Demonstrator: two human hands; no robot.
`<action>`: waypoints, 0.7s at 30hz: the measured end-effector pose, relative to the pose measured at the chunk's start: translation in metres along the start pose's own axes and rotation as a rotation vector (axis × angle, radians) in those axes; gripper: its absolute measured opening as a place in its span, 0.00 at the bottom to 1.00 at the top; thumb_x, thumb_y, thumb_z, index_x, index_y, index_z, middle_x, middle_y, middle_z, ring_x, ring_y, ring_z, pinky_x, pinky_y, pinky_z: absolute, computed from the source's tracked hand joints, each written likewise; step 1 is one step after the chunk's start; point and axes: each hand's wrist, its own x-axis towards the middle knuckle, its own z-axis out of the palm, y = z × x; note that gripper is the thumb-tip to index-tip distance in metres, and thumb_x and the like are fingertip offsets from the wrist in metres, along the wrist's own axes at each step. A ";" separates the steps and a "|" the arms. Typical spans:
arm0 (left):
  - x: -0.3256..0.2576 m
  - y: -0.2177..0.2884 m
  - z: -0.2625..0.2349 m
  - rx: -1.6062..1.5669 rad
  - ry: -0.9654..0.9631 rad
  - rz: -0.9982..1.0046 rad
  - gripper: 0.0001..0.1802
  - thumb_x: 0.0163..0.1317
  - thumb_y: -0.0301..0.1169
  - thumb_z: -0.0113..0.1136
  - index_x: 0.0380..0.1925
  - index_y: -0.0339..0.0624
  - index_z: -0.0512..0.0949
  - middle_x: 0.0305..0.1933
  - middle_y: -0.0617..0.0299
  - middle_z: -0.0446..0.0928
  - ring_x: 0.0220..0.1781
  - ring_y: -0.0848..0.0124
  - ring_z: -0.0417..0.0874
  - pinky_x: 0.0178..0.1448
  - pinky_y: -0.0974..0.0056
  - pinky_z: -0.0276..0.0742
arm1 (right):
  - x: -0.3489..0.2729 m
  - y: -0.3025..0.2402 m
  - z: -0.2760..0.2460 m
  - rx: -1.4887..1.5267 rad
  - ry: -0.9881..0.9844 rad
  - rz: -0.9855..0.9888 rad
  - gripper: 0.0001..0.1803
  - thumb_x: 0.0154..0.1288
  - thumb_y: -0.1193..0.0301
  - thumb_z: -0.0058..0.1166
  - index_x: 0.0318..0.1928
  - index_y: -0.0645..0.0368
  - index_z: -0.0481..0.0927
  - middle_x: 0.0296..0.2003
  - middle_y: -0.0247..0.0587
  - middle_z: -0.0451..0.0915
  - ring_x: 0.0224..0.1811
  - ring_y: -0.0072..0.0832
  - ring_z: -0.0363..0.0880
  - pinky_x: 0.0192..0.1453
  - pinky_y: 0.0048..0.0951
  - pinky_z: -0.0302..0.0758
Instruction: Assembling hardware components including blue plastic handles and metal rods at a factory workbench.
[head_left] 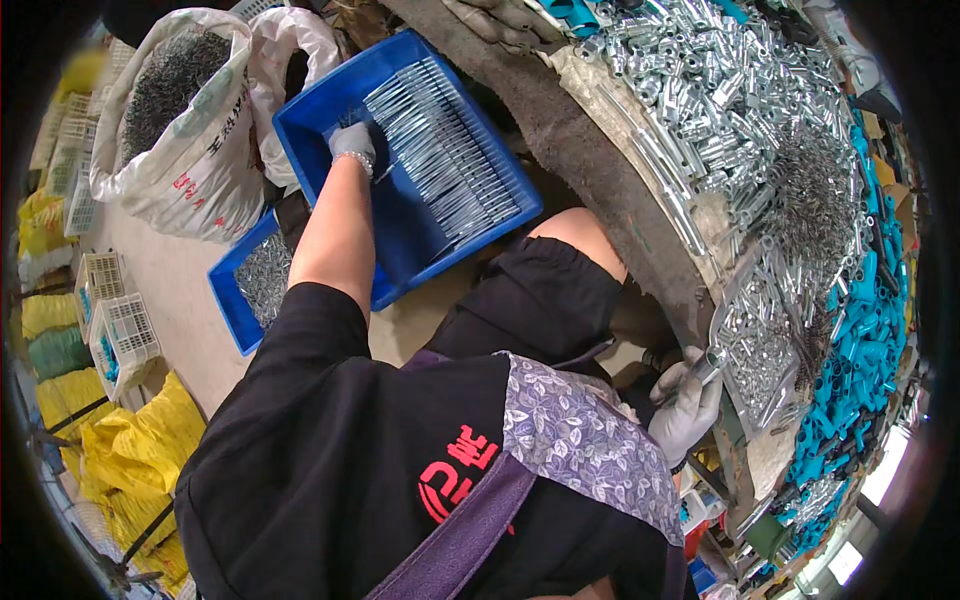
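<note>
My left hand (351, 145), in a pale glove, reaches into a large blue plastic crate (408, 272). It is left of a neat row of slim silvery metal rods (440, 150). Its fingers point away from me and are mostly hidden, and small thin dark pieces show just past them. At the bench edge on the right, my gloved right hand (686, 408) grips a short shiny metal tube (711, 364) between thumb and fingers. The tube is close to a clear plastic tray (722, 318) of small silvery parts (750, 345).
Loose metal fittings (710, 90) heap the bench at the upper right, with dark springs (815, 185) and turquoise plastic parts (850, 370) beyond. A white sack (205, 190) of dark springs and a smaller blue bin (228, 305) stand left. Yellow sacks (145, 440) lie farther left.
</note>
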 end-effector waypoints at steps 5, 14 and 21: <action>0.053 -0.052 0.012 0.079 -0.252 -0.134 0.15 0.70 0.37 0.51 0.45 0.37 0.80 0.42 0.52 0.83 0.40 0.58 0.83 0.49 0.58 0.78 | 0.003 0.002 -0.001 0.001 -0.030 -0.015 0.28 0.75 0.49 0.49 0.52 0.67 0.74 0.21 0.34 0.72 0.21 0.18 0.66 0.25 0.21 0.60; 0.102 -0.090 0.017 -0.492 -0.328 -0.590 0.14 0.71 0.36 0.50 0.36 0.40 0.82 0.36 0.55 0.83 0.33 0.60 0.80 0.46 0.59 0.79 | 0.009 0.003 -0.001 0.037 -0.067 -0.054 0.30 0.74 0.49 0.50 0.54 0.68 0.73 0.22 0.34 0.72 0.21 0.18 0.67 0.26 0.21 0.61; -0.045 0.062 -0.020 -0.041 0.340 -0.064 0.17 0.56 0.31 0.60 0.41 0.28 0.82 0.39 0.49 0.85 0.39 0.60 0.85 0.46 0.56 0.77 | -0.005 -0.002 -0.011 0.065 -0.006 0.004 0.23 0.76 0.56 0.49 0.54 0.67 0.74 0.23 0.33 0.72 0.22 0.17 0.67 0.27 0.20 0.62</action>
